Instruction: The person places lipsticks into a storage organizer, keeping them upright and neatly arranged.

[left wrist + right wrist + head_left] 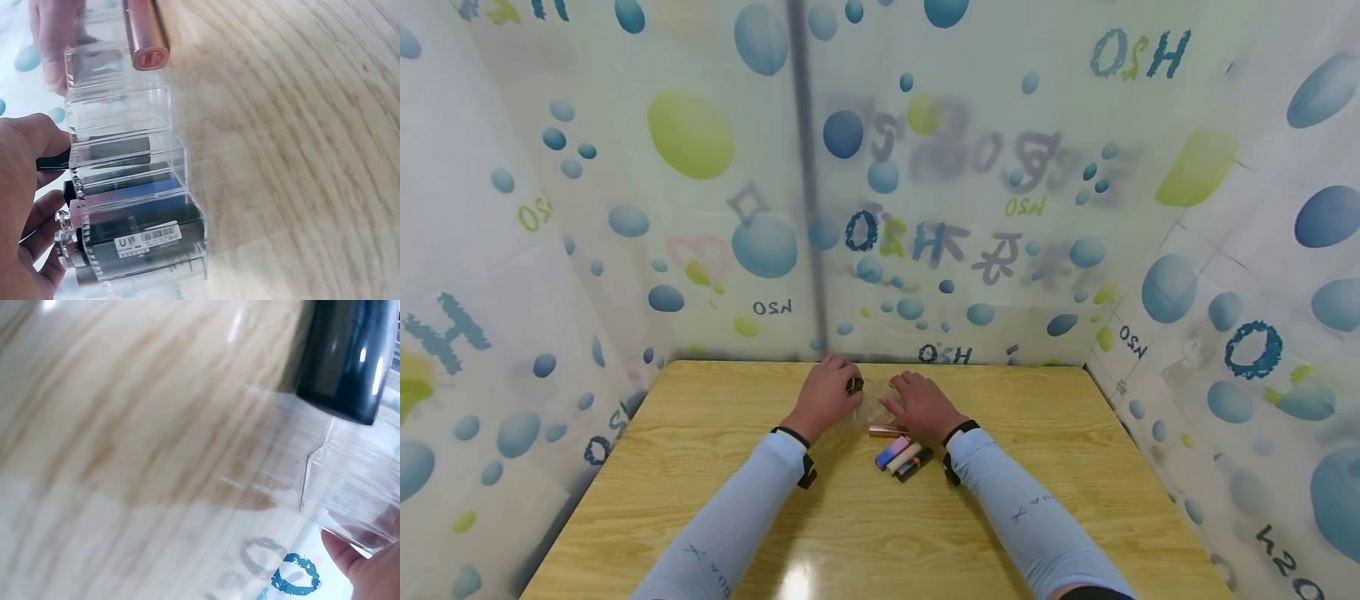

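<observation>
Clear rack (119, 103) between, my right hand (922, 406) clamped on one end, my left hand (827, 396) by a black tube (54, 163), grip unclear

A hand could pass over the bare tabletop (722, 417) along its left and right edges, outside both sleeves (737, 500). By the far edge's middle, the left hand (825, 393), clear acrylic organizer (872, 408) and right hand (922, 408) block the way; four cosmetic tubes (892, 452) bar the near side, the curtain (902, 192) the far.
</observation>
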Demonstrator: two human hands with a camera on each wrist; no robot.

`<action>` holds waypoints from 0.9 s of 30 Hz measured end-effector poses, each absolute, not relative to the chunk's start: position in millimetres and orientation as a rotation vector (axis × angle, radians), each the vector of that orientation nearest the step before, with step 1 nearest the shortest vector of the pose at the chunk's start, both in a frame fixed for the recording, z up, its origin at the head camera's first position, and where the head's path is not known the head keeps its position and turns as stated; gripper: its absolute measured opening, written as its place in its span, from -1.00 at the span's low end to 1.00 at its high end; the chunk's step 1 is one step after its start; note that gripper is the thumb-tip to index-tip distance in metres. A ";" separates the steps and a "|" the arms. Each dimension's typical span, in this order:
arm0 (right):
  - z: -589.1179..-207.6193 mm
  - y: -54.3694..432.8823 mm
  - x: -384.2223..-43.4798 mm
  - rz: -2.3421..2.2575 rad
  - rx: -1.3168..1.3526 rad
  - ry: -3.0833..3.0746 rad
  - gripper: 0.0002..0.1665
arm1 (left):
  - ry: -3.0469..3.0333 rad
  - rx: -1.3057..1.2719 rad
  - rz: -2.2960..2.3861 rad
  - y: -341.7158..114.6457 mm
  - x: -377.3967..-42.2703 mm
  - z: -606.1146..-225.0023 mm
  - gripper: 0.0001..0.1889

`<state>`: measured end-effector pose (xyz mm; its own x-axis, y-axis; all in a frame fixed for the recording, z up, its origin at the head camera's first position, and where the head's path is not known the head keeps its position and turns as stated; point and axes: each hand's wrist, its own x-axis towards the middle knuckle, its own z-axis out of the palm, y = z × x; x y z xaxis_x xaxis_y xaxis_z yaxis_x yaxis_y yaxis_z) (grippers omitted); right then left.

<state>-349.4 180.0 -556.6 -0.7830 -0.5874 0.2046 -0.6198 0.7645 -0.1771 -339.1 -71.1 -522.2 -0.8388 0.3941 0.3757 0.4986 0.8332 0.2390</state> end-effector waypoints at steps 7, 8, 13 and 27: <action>-553.0 179.4 -347.1 0.384 0.972 -2.808 -0.28 | -2.730 -0.648 -0.426 -70.1 -336.2 -522.6 -0.76; -553.5 179.5 -346.9 0.382 0.971 -2.808 -0.27 | -2.732 -0.645 -0.422 -69.8 -335.7 -522.4 -0.77; -554.2 179.3 -346.8 0.362 0.960 -2.825 -0.26 | -2.730 -0.655 -0.417 -69.5 -334.4 -522.2 -0.82; -552.7 177.1 -347.5 0.315 0.936 -2.837 -0.33 | -2.741 -0.693 -0.456 -72.4 -333.7 -516.5 -0.73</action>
